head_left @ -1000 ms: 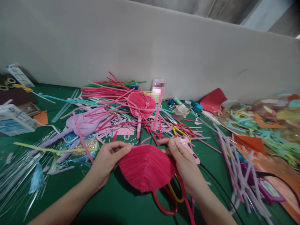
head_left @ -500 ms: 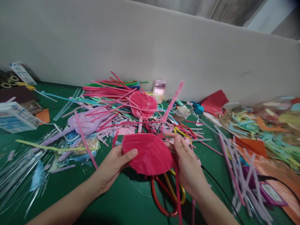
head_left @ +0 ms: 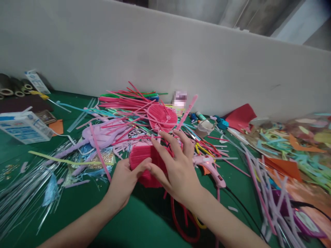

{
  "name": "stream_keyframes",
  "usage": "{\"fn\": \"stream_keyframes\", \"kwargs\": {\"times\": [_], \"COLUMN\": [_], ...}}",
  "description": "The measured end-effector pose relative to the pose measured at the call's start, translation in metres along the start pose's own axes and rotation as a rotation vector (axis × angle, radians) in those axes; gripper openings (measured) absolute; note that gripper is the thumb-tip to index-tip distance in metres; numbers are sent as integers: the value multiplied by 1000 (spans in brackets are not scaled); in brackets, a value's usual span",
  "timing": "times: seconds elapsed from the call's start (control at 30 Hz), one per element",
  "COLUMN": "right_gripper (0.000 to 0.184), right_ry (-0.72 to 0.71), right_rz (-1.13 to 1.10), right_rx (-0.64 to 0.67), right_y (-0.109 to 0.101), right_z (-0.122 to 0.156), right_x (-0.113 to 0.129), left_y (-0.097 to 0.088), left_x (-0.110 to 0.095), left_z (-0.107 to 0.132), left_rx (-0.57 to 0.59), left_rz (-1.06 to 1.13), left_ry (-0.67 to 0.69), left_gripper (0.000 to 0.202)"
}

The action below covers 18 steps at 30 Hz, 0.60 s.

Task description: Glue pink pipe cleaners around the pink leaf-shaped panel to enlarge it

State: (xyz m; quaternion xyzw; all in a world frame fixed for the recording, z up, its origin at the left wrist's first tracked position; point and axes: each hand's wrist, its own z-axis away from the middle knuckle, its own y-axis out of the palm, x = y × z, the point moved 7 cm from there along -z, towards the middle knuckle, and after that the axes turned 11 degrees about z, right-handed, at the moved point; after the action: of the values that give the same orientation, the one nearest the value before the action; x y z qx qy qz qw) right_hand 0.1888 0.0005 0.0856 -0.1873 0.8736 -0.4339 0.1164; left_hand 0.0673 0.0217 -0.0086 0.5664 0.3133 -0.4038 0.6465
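My left hand (head_left: pixel 122 182) grips the left edge of a red panel made of pipe cleaners laid side by side (head_left: pixel 142 153), thumb on top. Over the panel's right part spreads my right hand (head_left: pixel 181 168), fingers stretched apart and thumb close to the left thumb. It hides that part of the panel, so whether the fingertips touch cannot be told. A pink glue gun (head_left: pixel 210 168) lies just right of my right hand. Beyond the hands is a round red pipe-cleaner piece (head_left: pixel 161 115) on a heap of loose pipe cleaners (head_left: pixel 121 102).
A lilac pipe-cleaner piece (head_left: pixel 103 133), silver tinsel strands (head_left: pixel 33 193) and a milk carton (head_left: pixel 27 127) lie left. Lilac pipe cleaners (head_left: pixel 269 203) and paper scraps (head_left: pixel 302 155) cover the right. A red loop (head_left: pixel 178 227) hangs or lies below the hands. A pale wall (head_left: pixel 155 51) stands behind.
My right hand has moved from the panel's right edge leftward over its face, and its fingers have spread. The left hand keeps its hold. The glue gun now shows more fully.
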Motion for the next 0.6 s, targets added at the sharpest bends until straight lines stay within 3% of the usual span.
{"fn": "stream_keyframes", "kwargs": {"times": [0.13, 0.6], "right_gripper": [44, 54], "right_ry": [-4, -16], "right_rz": [19, 42], "right_rx": [26, 21], "right_y": [10, 8], "right_z": [-2, 1], "right_x": [4, -1], "left_y": [0, 1], "left_x": [0, 3], "left_z": [0, 0], "left_rx": [18, 7], "left_rz": [-37, -36], "left_ry": [-3, -48], "left_gripper": [29, 26]}}
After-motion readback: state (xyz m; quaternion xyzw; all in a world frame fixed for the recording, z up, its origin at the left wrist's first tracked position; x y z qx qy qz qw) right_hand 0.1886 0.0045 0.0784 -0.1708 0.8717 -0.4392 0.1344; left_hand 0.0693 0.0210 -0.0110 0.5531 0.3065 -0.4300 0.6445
